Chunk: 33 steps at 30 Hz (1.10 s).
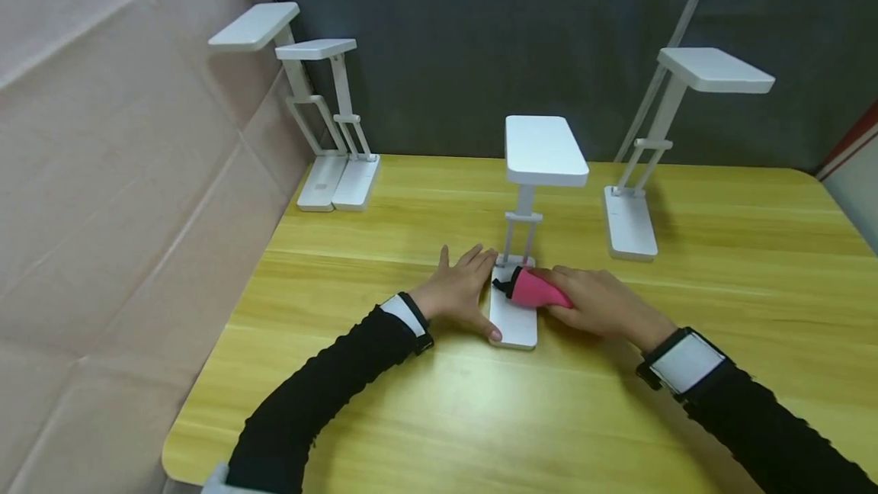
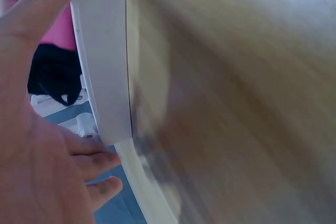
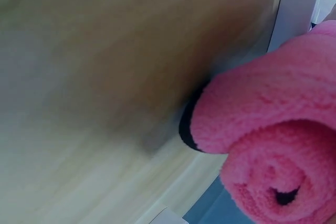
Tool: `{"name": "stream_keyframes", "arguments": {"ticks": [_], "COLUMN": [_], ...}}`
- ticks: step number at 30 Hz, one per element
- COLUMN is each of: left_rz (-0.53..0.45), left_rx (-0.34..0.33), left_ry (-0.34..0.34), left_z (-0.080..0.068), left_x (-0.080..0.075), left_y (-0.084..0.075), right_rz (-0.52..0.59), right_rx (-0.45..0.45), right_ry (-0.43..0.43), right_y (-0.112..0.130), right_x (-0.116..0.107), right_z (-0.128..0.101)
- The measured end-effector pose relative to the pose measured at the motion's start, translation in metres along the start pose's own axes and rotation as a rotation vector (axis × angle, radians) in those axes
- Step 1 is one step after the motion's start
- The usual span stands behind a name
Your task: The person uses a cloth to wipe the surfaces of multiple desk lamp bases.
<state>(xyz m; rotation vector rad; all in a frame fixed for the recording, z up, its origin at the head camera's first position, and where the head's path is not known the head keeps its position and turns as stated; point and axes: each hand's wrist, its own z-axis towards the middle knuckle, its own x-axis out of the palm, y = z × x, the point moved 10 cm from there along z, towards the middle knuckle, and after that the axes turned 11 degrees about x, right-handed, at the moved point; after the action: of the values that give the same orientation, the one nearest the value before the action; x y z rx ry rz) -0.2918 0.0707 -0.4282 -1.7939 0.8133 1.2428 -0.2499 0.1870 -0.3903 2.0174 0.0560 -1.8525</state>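
Wall (image 1: 439, 52): dark, standing behind the far edge of the table.
Table (image 1: 398, 418): yellow wood grain, under everything handled here.
Left lamps: one (image 1: 254, 27) and another (image 1: 315, 49), white and upright, bases side by side at the far left corner.
Right lamp (image 1: 716, 71): upright toward the far right, well apart from the hands.
Middle lamp (image 1: 545, 149): upright between the hands, its panel raised over the far end of its base. With the weight so high, it could tip or slide if the right hand pushes harder than the left hand braces.
Base (image 1: 513, 320): flat on the table, near end toward the person.
Right hand (image 1: 597, 297): at the base's right side, fingers curled round the cloth. A loose hold could let the roll unwind.
Left hand (image 1: 461, 288): at the base's left side, fingers spread wide, thumb at the near left corner, fingertips by the far left. Should the struts fold, those fingertips might get pinched; if the thumb slips, the base could swing.
Cloth (image 1: 538, 290): pink, rolled, over the base's top; how much of it touches is hidden. Its black end (image 1: 506, 283) could snag on the struts (image 1: 519, 238) if drawn farther.
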Motion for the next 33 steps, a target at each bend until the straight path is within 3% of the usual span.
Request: {"name": "stream_keyframes", "arguments": {"ticks": [15, 25, 33], "left_rz": [0.121, 0.127, 0.155], "left_rx": [-0.025, -0.022, -0.034], "left_ry": [0.109, 0.103, 0.118], "left_z": [0.0, 0.001, 0.002], "left_x": [0.002, 0.002, 0.003], "left_y": [-0.002, -0.004, -0.001], "right_rz": [-0.024, -0.104, -0.026], "right_rx": [-0.079, -0.158, -0.181], "right_ry": [-0.038, -0.091, -0.056], "right_y": [0.011, 0.019, 0.027], "right_x": [-0.001, -0.002, 0.004], "right_z": [-0.015, -0.026, -0.039]}}
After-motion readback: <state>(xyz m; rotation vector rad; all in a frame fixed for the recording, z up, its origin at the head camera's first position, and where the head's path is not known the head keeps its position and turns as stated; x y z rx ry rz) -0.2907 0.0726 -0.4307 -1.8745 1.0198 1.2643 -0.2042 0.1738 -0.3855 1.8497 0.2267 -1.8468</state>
